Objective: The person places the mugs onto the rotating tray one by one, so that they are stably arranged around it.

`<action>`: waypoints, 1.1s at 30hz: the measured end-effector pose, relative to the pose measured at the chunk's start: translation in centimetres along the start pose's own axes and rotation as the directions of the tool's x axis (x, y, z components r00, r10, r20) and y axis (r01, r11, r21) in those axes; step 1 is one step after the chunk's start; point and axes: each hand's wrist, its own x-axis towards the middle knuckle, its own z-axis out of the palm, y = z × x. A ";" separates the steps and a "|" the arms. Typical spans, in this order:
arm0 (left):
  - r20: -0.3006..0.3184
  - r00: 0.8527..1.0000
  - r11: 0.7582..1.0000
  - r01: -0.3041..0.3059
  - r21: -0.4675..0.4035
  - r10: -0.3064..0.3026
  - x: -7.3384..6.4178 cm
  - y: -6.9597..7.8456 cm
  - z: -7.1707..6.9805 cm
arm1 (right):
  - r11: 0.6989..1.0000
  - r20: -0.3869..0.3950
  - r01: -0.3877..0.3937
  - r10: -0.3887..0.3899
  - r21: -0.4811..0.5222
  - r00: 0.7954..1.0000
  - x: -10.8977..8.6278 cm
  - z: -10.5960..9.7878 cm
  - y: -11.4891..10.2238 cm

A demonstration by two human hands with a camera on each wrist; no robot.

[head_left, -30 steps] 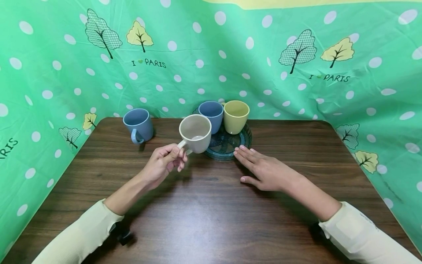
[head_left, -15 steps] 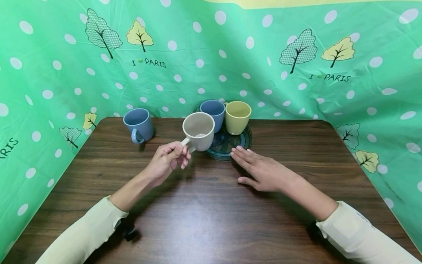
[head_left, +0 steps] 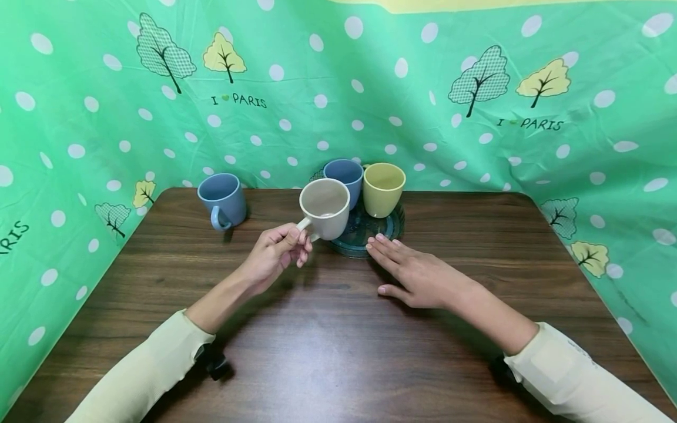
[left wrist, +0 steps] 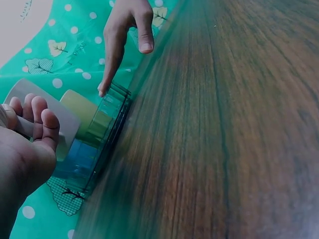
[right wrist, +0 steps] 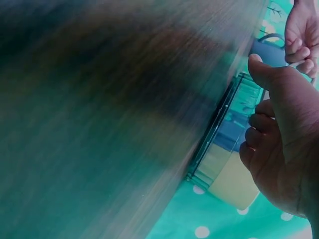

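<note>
My left hand pinches the handle of a cream mug between thumb and fingers. The mug is held over the left part of a round, clear bluish glass tray. On that tray stand a blue mug, partly hidden behind the cream one, and a yellow mug. With its fingers straight, my right hand reaches the tray's near rim; whether the fingertips touch it I cannot tell. In the left wrist view, the cream mug is above the tray's rim.
Another blue mug stands on the wooden table at the back left, its handle facing forward. Behind the table's far edge hangs a green dotted cloth, which also runs down both sides.
My left hand has moved the cream mug to the right and slightly back, over the tray. The right hand has shifted slightly left. The blue and yellow mugs on the tray have shifted slightly right.
</note>
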 end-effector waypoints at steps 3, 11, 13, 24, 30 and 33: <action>-0.005 1.000 1.000 0.012 -0.002 -0.012 0.3 0.0 0.2 | 1.000 0.002 -0.015 0.015 0.001 1.000 -0.1 -0.1 0.2; 0.000 1.000 1.000 0.019 -0.010 -0.019 1.1 -0.5 0.3 | 0.999 -0.006 -0.042 0.042 0.007 0.999 -0.6 -0.3 0.7; -0.001 1.000 1.000 0.024 -0.015 -0.024 1.3 -0.6 0.3 | 0.999 -0.004 -0.052 0.052 0.013 0.999 -0.7 -0.3 0.8; -0.011 0.998 0.998 0.065 -0.021 -0.065 2.6 -0.8 0.5 | 0.998 -0.003 -0.063 0.063 0.015 0.998 -0.9 -0.3 1.0; -0.009 0.996 0.996 0.089 -0.008 -0.089 3.2 -1.1 0.2 | 0.997 0.003 -0.070 0.070 0.017 0.998 -0.9 -0.2 1.0; -0.010 0.995 0.995 0.103 -0.007 -0.103 3.5 -1.3 0.0 | 0.997 0.008 -0.070 0.070 0.020 0.998 -0.9 -0.1 1.0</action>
